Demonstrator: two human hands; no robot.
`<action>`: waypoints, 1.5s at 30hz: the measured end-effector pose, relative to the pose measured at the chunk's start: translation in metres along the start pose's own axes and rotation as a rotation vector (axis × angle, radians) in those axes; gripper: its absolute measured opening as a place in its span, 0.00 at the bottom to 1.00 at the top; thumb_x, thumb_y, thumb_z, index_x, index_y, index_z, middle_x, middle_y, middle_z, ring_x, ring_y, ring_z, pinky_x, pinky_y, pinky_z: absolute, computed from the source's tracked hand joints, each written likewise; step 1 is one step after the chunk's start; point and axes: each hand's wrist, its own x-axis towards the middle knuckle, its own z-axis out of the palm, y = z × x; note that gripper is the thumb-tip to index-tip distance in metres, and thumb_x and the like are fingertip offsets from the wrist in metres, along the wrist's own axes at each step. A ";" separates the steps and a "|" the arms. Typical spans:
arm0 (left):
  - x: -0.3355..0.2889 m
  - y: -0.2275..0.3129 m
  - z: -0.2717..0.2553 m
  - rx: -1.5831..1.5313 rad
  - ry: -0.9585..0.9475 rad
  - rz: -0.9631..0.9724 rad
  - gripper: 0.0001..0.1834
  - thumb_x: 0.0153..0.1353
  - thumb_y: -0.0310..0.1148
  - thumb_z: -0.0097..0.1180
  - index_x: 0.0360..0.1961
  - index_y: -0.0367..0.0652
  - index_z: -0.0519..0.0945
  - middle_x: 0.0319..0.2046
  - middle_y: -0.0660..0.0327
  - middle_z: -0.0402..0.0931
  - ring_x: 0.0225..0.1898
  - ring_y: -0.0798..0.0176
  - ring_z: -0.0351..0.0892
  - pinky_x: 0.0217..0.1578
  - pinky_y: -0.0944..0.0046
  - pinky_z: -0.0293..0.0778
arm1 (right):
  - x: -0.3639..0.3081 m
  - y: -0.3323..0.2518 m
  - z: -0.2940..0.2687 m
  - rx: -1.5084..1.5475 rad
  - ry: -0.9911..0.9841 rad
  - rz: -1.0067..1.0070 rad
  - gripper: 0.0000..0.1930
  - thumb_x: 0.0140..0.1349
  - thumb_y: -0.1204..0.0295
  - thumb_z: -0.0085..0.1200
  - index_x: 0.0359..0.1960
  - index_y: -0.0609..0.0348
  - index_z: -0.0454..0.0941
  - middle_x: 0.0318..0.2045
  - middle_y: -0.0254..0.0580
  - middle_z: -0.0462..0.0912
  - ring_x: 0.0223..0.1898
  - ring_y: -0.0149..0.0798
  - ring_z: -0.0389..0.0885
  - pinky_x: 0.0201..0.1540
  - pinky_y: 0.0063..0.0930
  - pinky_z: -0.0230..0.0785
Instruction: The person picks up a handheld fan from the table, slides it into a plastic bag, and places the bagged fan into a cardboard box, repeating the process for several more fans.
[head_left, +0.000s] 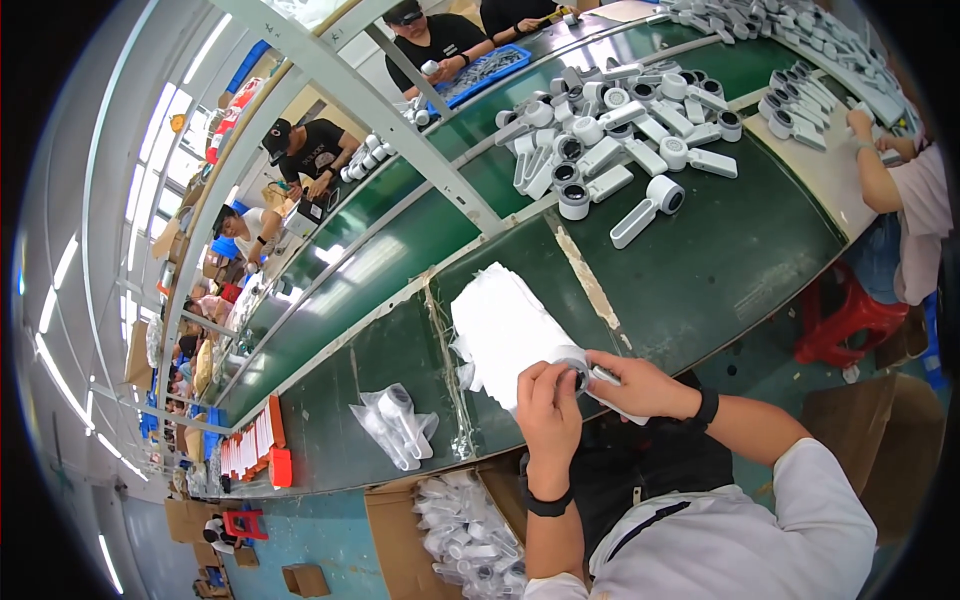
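Observation:
Both my hands are together at the near edge of the green bench, on one white-and-grey handheld device [572, 355] with a round head and a slim handle. The fingertips of my left hand [547, 405] are pinched at the device's round head. My right hand [645, 386] is closed around the handle side, and its fingers partly cover the device. Just beyond my hands lies a stack of thin white sheets [503, 322], and the device's head overlaps its near end. To the left on the bench rests a similar device in a clear plastic bag [397, 425].
A large heap of similar devices [625, 120] covers the far right of the bench [740, 270]. Below the near edge stands a cardboard box [400, 530] of bagged devices. At right, a co-worker's arm [875, 175] reaches over a board. Metal frame posts [400, 125] cross the upper left.

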 end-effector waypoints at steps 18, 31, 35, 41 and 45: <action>-0.033 0.008 -0.002 -0.534 -0.433 -0.114 0.15 0.53 0.12 0.55 0.42 0.35 0.77 0.42 0.56 0.77 0.34 0.65 0.78 0.36 0.69 0.74 | 0.012 0.015 0.011 0.643 0.071 -0.219 0.31 0.68 0.74 0.48 0.70 0.51 0.49 0.46 0.43 0.79 0.45 0.29 0.78 0.45 0.26 0.72; -0.056 -0.027 0.021 -1.149 -0.149 -0.761 0.29 0.66 0.33 0.54 0.65 0.45 0.57 0.58 0.58 0.67 0.57 0.59 0.70 0.58 0.58 0.66 | 0.008 0.006 0.033 -0.113 0.545 -0.488 0.15 0.60 0.77 0.51 0.50 0.64 0.76 0.44 0.46 0.78 0.41 0.38 0.78 0.41 0.28 0.70; -0.051 -0.016 0.019 -1.328 -0.238 -0.885 0.28 0.67 0.34 0.52 0.65 0.49 0.56 0.57 0.58 0.67 0.56 0.54 0.71 0.49 0.50 0.74 | 0.016 0.012 0.033 0.007 0.670 -0.620 0.12 0.60 0.76 0.51 0.44 0.65 0.79 0.34 0.46 0.78 0.33 0.41 0.79 0.37 0.28 0.70; -0.056 -0.034 0.013 -1.431 -0.260 -0.840 0.26 0.68 0.35 0.49 0.64 0.50 0.57 0.56 0.55 0.69 0.54 0.51 0.73 0.35 0.46 0.78 | 0.018 0.007 0.026 0.067 0.762 -0.630 0.10 0.58 0.81 0.52 0.41 0.66 0.80 0.29 0.44 0.80 0.26 0.34 0.78 0.28 0.24 0.69; -0.049 -0.036 0.006 -1.538 -0.265 -0.747 0.25 0.68 0.36 0.49 0.64 0.50 0.59 0.56 0.55 0.69 0.52 0.53 0.73 0.32 0.51 0.76 | 0.012 0.014 0.025 -0.008 0.660 -0.645 0.10 0.57 0.81 0.52 0.40 0.66 0.80 0.30 0.44 0.81 0.27 0.34 0.79 0.31 0.24 0.69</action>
